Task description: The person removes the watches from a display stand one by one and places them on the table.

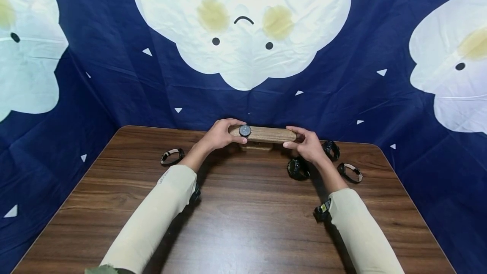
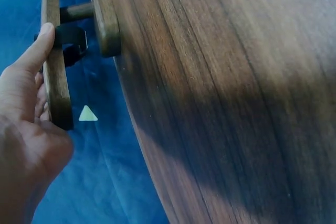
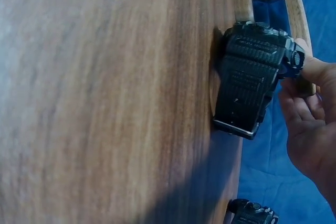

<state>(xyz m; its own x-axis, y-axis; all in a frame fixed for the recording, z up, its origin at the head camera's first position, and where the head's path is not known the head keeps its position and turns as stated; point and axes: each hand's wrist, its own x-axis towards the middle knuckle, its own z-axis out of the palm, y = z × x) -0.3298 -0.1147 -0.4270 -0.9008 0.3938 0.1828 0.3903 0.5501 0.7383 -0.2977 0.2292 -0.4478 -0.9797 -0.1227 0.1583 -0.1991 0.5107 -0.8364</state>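
A wooden watch stand [image 1: 272, 134] stands near the table's back edge, its rounded bar held up by a short post [image 2: 77, 12] over a wooden base [image 2: 106, 30]. Around the bar's left part sits a watch [image 1: 245, 130] with a dark round dial and a dark strap [image 2: 73, 36]. My left hand [image 1: 222, 132] grips the bar's left end, with the thumb right beside the watch. At the other end my right hand [image 1: 307, 145] holds the bar between thumb and fingers. A chunky black watch [image 3: 248, 77] stands on the table near my right hand.
To the left lies a watch with a pale-lined strap [image 1: 172, 156]. On the right are another black watch [image 1: 331, 150] and a dark watch with a light inner strap [image 1: 350, 173]. A blue cloth [image 1: 266, 105] with white cloud prints hangs behind the wooden table [image 1: 243, 223].
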